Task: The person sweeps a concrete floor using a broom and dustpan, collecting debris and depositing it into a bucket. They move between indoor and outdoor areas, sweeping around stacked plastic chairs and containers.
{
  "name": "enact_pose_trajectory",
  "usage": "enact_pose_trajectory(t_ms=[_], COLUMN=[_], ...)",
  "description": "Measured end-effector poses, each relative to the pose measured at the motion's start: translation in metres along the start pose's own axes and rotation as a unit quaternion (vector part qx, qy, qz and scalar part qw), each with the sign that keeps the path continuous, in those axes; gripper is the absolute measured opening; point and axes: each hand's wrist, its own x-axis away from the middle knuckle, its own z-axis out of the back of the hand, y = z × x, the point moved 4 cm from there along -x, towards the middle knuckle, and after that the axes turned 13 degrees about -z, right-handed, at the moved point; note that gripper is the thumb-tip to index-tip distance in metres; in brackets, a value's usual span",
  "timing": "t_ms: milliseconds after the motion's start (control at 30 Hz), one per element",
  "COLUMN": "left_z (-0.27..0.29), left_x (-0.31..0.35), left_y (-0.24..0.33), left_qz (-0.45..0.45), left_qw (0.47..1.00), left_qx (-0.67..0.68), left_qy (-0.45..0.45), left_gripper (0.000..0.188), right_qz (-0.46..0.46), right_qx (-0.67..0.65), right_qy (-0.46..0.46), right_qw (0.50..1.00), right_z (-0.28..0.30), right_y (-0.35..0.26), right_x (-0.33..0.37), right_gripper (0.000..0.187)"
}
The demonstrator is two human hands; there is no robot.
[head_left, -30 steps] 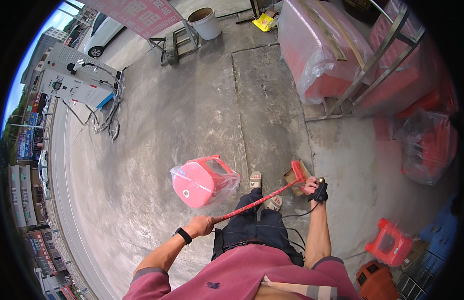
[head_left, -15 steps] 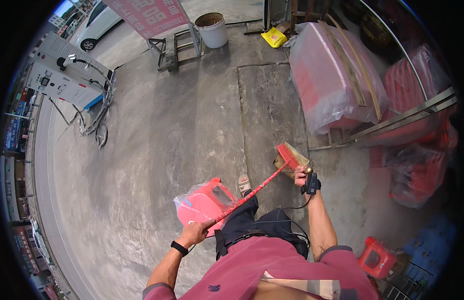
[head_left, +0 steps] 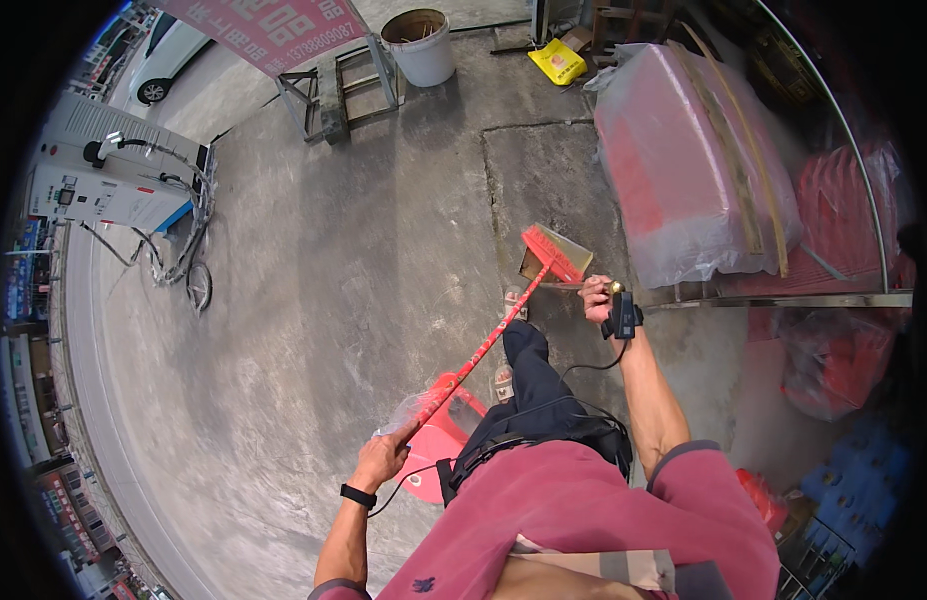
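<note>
My left hand (head_left: 383, 455) is closed round the upper end of a long red broom handle. The broom (head_left: 480, 353) slants away to the right, its red bristle head (head_left: 549, 254) resting at the dustpan. A yellowish dustpan (head_left: 575, 255) sits ahead of my feet, behind and under the broom head. My right hand (head_left: 596, 298) is closed on the thin handle of the dustpan; most of that handle is hidden. A red plastic stool (head_left: 435, 450), partly in clear wrap, stands beside my left leg, under the broom handle.
Plastic-wrapped red stacks (head_left: 673, 170) with wooden strips on top stand to the right, beside a metal rail (head_left: 783, 300). Ahead are a white bucket (head_left: 419, 50), a yellow bag (head_left: 558, 62) and a sign on a metal frame (head_left: 333, 95). A charging station (head_left: 123, 170) with cables stands far left.
I have stepped forward and turned slightly right. The broom head and dustpan have moved farther ahead and a little left, both still held. The red stool now lies more beneath my left arm.
</note>
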Motion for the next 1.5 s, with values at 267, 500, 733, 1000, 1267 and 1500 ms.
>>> enact_pose_trajectory(t_ms=[267,500,733,1000,1267,1500], left_z=[0.083,0.156,0.248,0.386,0.488,0.542], left_x=[-0.076,-0.133,-0.207,-0.296,-0.360,-0.420], left_y=[-0.019,-0.044,-0.108,-0.202,-0.247,-0.267], left_qz=[0.052,0.055,0.023,-0.082,-0.115,-0.121], left_qw=[0.997,0.993,0.988,0.980,0.973,0.965], left_qx=[-0.021,-0.023,-0.040,-0.102,-0.126,-0.150], left_qy=[-0.060,-0.100,-0.146,-0.151,-0.156,-0.176], left_gripper=[0.067,0.067,0.067,0.067,0.066,0.066], right_qz=[-0.031,-0.025,0.043,0.113,0.125,0.163], right_qx=[-0.017,-0.044,-0.085,-0.078,-0.147,-0.160], right_qy=[0.068,0.076,0.121,0.080,0.059,0.040], right_qw=[0.997,0.996,0.988,0.987,0.979,0.973], right_z=[-0.060,-0.096,-0.146,-0.228,-0.264,-0.309], right_y=[-0.043,-0.071,-0.081,-0.056,-0.059,-0.081], right_x=[-0.067,-0.121,-0.188,-0.260,-0.321,-0.370], right_gripper=[0.012,0.012,0.010,0.009,0.008,0.007])
